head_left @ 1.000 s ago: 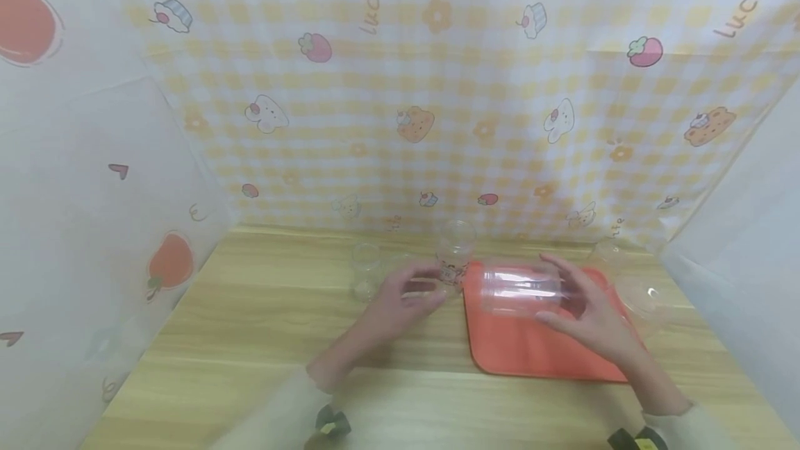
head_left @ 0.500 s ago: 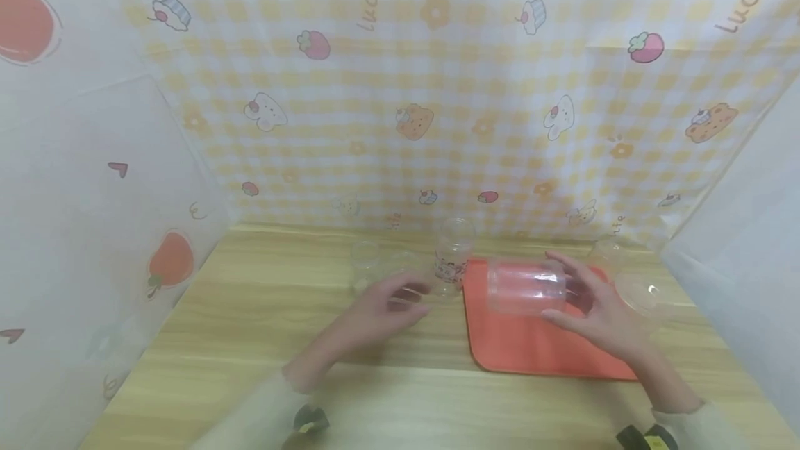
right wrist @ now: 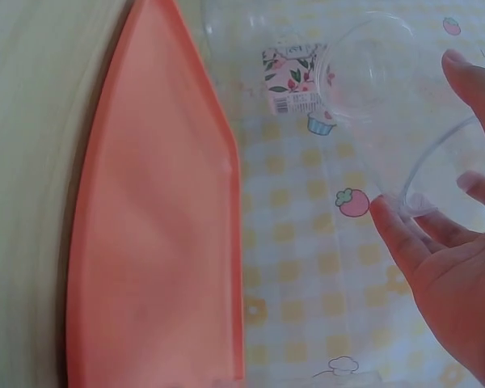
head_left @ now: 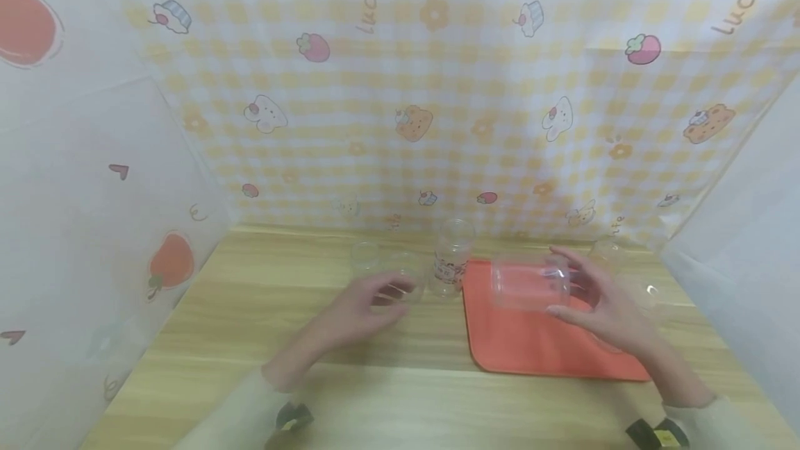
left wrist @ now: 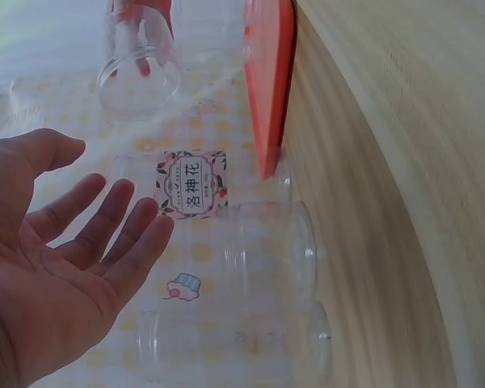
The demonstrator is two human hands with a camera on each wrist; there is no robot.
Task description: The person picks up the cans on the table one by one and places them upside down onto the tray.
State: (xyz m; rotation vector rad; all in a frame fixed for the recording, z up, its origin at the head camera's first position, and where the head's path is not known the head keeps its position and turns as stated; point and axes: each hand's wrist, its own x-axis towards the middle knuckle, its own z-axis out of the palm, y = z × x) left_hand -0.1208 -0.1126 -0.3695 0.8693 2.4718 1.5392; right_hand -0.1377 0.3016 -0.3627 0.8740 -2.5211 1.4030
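My right hand (head_left: pixel 615 318) holds a clear plastic jar (head_left: pixel 531 283) by one end. The jar lies sideways in the air over the orange-red tray (head_left: pixel 550 349), its other end pointing left. In the right wrist view, thumb and fingers spread around the jar's round end. My left hand (head_left: pixel 356 311) is empty, with palm and loosely bent fingers showing in the left wrist view. It hovers in front of two clear jars, one (head_left: pixel 365 253) farther left and another (head_left: pixel 405 266) partly behind the fingers. Between hand and tray stands an upright clear jar with a floral label (head_left: pixel 450 271).
More clear containers stand beyond the tray's right side, one at the back (head_left: pixel 606 254) and one (head_left: pixel 651 294) partly behind my right hand. A patterned cloth (head_left: pixel 437 89) hangs behind the wood-grain table (head_left: pixel 262 339), and pale sheets close off both sides.
My left hand has drawn left, away from the labelled jar, which stays standing. The right hand and its jar have shifted slightly right above the tray.
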